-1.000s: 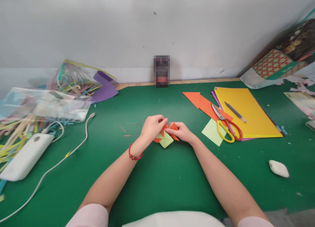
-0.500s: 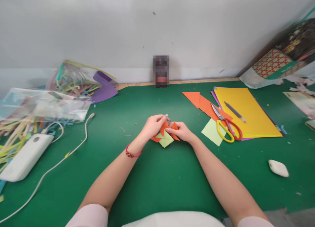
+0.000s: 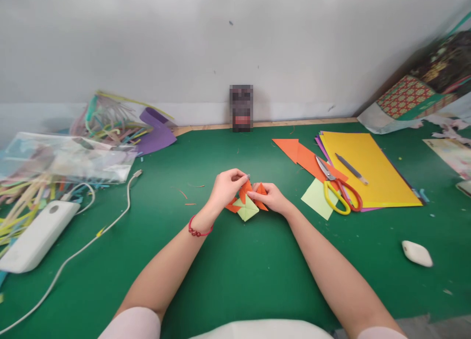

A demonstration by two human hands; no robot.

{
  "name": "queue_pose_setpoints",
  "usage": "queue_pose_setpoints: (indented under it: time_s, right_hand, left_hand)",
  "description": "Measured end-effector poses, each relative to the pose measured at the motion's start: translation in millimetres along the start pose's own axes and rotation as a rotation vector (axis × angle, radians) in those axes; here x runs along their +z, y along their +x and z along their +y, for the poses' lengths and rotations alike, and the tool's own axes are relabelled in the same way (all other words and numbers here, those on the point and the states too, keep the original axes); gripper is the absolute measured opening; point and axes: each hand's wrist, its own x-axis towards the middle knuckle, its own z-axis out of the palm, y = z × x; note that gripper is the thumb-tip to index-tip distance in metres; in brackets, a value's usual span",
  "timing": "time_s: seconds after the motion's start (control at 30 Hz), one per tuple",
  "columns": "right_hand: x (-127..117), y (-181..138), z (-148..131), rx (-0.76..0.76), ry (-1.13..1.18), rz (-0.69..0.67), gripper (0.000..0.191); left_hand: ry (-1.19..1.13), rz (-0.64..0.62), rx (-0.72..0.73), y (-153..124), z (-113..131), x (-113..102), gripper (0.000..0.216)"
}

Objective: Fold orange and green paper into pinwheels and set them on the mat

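In the middle of the green tabletop, both hands work on a folded paper piece [image 3: 248, 210] with a pale green creased square and pointed orange flaps around it. My left hand [image 3: 228, 186], a red beaded bracelet at its wrist, pinches the tip of the upright orange flap [image 3: 245, 192] between thumb and fingers. From the other side my right hand [image 3: 271, 197] is closed on the right orange flap [image 3: 261, 190], its thumb lying by the green part. Some fingertips and the back of the folded piece are hidden.
On the right, scissors [image 3: 336, 189] overlap orange paper [image 3: 312, 160], a light green sheet [image 3: 317, 197] and a yellow stack [image 3: 362, 167] bearing a pen [image 3: 351, 169]. A white case [image 3: 417, 253] lies nearer. Leftward are a power bank [image 3: 42, 236], a cable [image 3: 99, 236] and paper strips [image 3: 22, 201].
My left fingers have shifted slightly on the orange flap's tip. My right hand keeps its hold. The whole view has moved a little with the head.
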Motion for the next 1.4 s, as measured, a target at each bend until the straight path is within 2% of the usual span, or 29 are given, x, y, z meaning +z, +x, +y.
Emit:
queue_pose_setpoints:
  time_s: [0.13,0.43,0.77,1.0,1.17,1.27,1.4]
  right_hand:
    - [1.7,-0.1,-1.0,0.014,-0.019,-0.018,0.039]
    - [2.3,0.0,0.1,0.004,-0.033,-0.021,0.04]
    - [0.3,2.1,2.8,-0.011,0.008,0.004,0.042]
    - [-0.2,1.9,1.2,0.008,0.062,-0.001,0.04]
    - [-0.9,2.4,2.8,0.008,0.069,0.0,0.039]
    - [-0.9,2.5,3.3,0.019,0.034,0.008,0.04]
    - [-0.2,2.5,2.7,0.024,0.026,0.025,0.039]
  left_hand:
    - [0.118,0.039,0.026,-3.1,0.7,0.1,0.016]
    - [0.206,0.062,0.063,-10.1,5.2,-0.2,0.02]
    - [-0.007,-0.053,0.046,0.6,-0.6,-1.2,0.018]
    - [-0.088,-0.005,0.107,0.5,-7.4,8.3,0.021]
    - [-0.233,-0.083,0.041,4.4,-7.9,10.1,0.023]
    - [-0.145,-0.142,0.067,5.5,-5.6,6.4,0.027]
    - [0.089,-0.039,0.106,2.7,-3.8,2.0,0.032]
